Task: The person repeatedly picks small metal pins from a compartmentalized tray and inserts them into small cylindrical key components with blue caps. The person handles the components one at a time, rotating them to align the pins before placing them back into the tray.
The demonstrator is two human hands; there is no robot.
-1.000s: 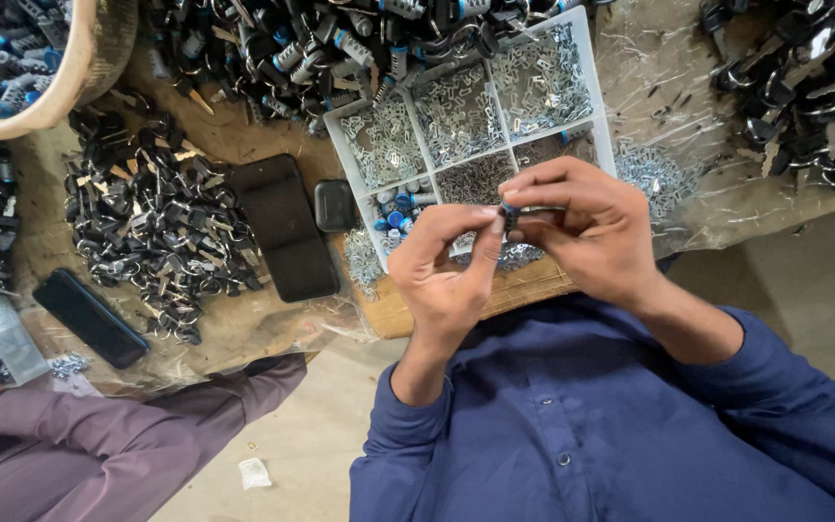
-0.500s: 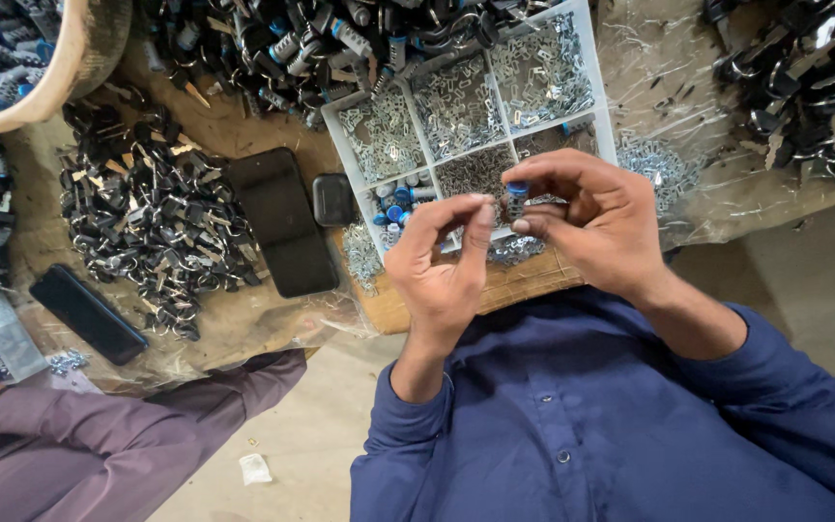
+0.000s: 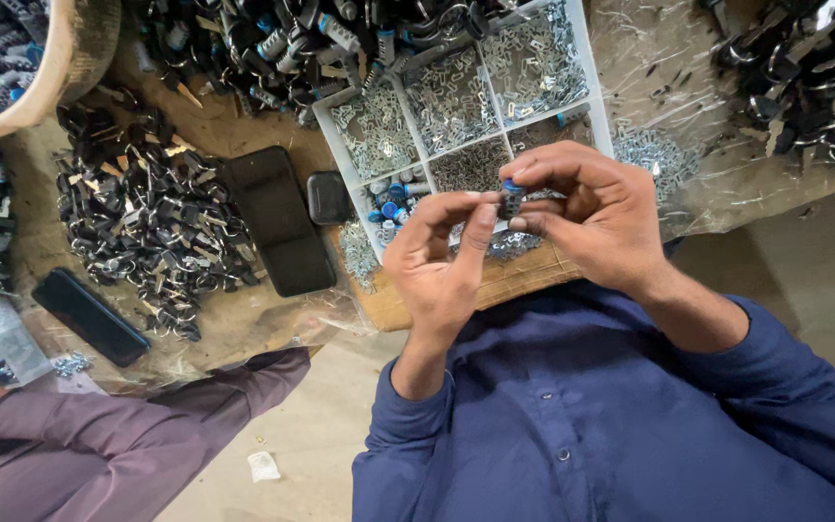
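Both hands up over the white compartment tray [image 3: 599,97]. Right hand [image 3: 601,217] pinches a small dark cylinder with blue cap [image 3: 511,198]; left hand [image 3: 437,261] fingertips pressed on it. Assembly mid-step; heaps of loose black parts [image 3: 147,222] left.

A small dark cylinder with a blue cap [image 3: 511,198] is held upright just above the white compartment tray [image 3: 587,58].
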